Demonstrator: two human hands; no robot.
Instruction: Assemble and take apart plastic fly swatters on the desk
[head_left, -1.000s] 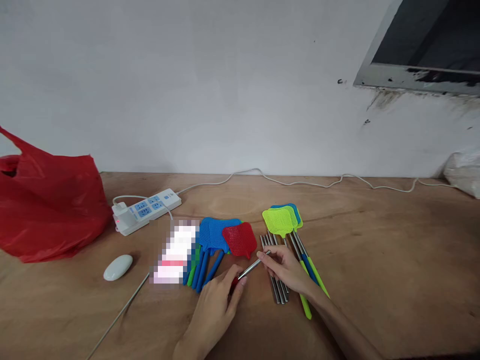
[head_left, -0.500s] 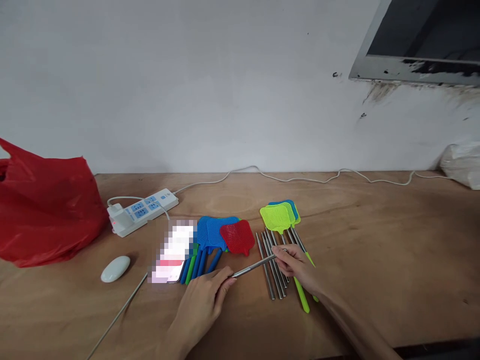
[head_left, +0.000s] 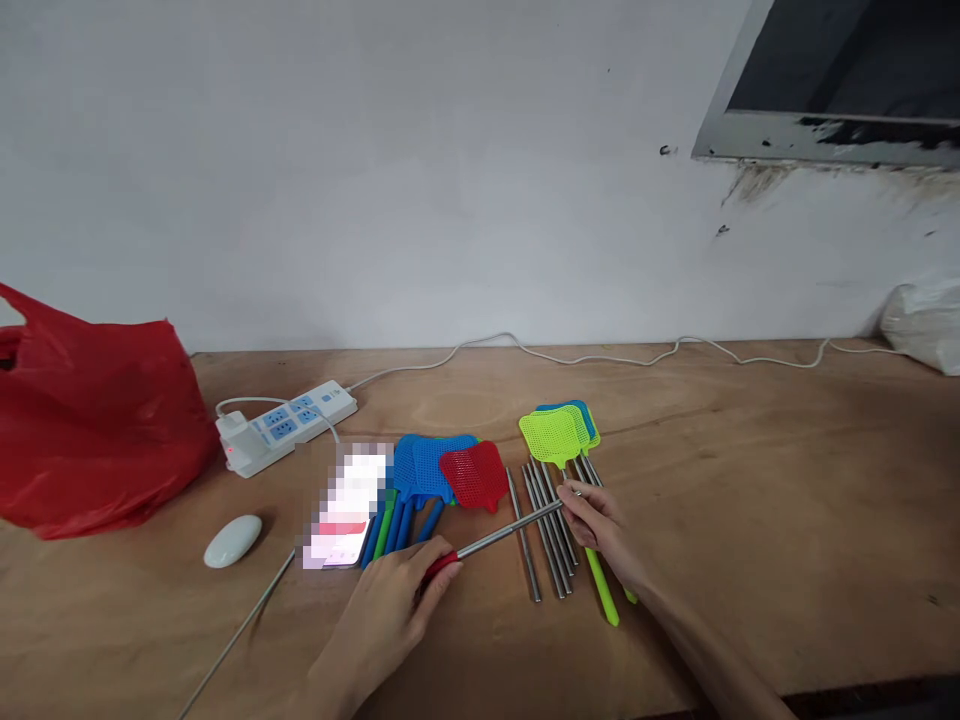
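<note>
- Nearest, at centre: the left hand (head_left: 390,605) is closed around a red handle (head_left: 442,564) fixed to a slim metal rod (head_left: 495,537).
- The rod's long axis slants from the left hand, at the near left, up to the far right.
- To the right, the right hand (head_left: 600,525) pinches the rod near its other end, thumb and fingers together; the very tip is hard to make out.
- Under the rod's right part, loose metal rods (head_left: 552,562) lie side by side on the wooden desk (head_left: 750,480), pointing near to far.
- Just beyond the held rod lies a red swatter head (head_left: 474,474), between the two hands from left to right and somewhat closer to the left one. It overlaps blue swatter heads (head_left: 442,462).
- Farther right, yellow-green swatter heads (head_left: 550,437) overlap, beyond the right hand.
- Farther left: a white power strip (head_left: 331,401) and a red plastic bag (head_left: 105,420).
- Farthest: a pale wall (head_left: 375,170).
</note>
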